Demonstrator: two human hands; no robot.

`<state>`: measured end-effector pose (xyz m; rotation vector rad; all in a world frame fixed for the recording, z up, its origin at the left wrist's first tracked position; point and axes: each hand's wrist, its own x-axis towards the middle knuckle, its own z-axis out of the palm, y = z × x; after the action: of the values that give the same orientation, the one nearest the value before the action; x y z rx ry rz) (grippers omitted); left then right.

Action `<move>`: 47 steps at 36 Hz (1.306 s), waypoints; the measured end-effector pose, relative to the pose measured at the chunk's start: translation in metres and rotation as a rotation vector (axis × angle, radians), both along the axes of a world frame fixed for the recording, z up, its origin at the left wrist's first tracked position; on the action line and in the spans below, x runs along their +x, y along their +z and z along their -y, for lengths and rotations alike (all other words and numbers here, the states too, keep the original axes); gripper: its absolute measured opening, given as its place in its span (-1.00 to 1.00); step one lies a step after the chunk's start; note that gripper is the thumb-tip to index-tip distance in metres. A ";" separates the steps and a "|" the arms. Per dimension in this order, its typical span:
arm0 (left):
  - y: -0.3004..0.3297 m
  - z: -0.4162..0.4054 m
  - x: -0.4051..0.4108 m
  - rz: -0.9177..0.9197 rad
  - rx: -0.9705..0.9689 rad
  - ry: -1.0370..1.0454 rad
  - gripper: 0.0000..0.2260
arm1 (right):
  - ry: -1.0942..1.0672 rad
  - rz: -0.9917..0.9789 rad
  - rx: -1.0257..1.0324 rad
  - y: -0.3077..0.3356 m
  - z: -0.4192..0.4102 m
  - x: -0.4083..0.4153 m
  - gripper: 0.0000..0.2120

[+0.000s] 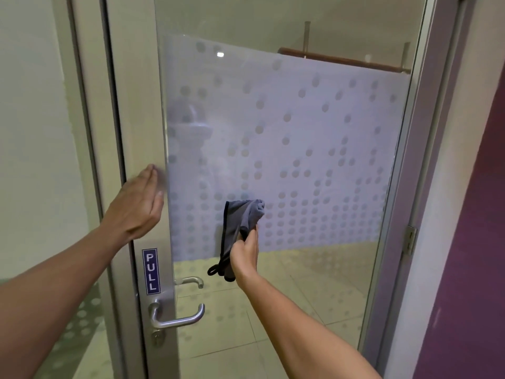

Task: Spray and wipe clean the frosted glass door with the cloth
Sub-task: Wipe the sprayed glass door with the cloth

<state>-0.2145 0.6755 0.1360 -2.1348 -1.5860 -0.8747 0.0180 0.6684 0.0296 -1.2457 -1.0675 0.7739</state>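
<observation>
The frosted glass door [314,138] fills the middle of the view, its frosted band dotted with clear spots. My right hand [246,253] grips a grey cloth [240,225] with a dark edge and holds its bunched top against the lower part of the frosted band. The cloth's tail hangs below my fingers. My left hand [139,203] lies flat, fingers together, against the door's pale metal frame [136,119] at the glass edge. No spray bottle is in view.
A blue PULL sign [150,271] sits on the frame above a silver lever handle [175,315] and keyhole. A hinge [410,240] shows on the right jamb, beside a purple wall [470,242]. Tiled floor shows through the clear lower glass.
</observation>
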 end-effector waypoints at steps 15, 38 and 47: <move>-0.054 0.031 0.015 -0.010 -0.172 -0.090 -0.31 | 0.206 -0.222 0.026 -0.003 0.036 0.017 -0.73; -0.199 0.159 0.052 0.560 -0.529 0.079 -0.55 | 0.739 -0.452 -0.353 -0.040 0.120 0.042 -0.75; -0.228 0.232 0.102 1.877 -0.880 -0.013 -0.33 | 0.997 -0.643 -0.605 -0.068 0.155 0.056 -0.57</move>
<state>-0.1124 0.4436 -0.0918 -1.1952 -3.0206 -3.1004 0.0741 0.5136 -0.0381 -0.7469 -0.8864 2.2139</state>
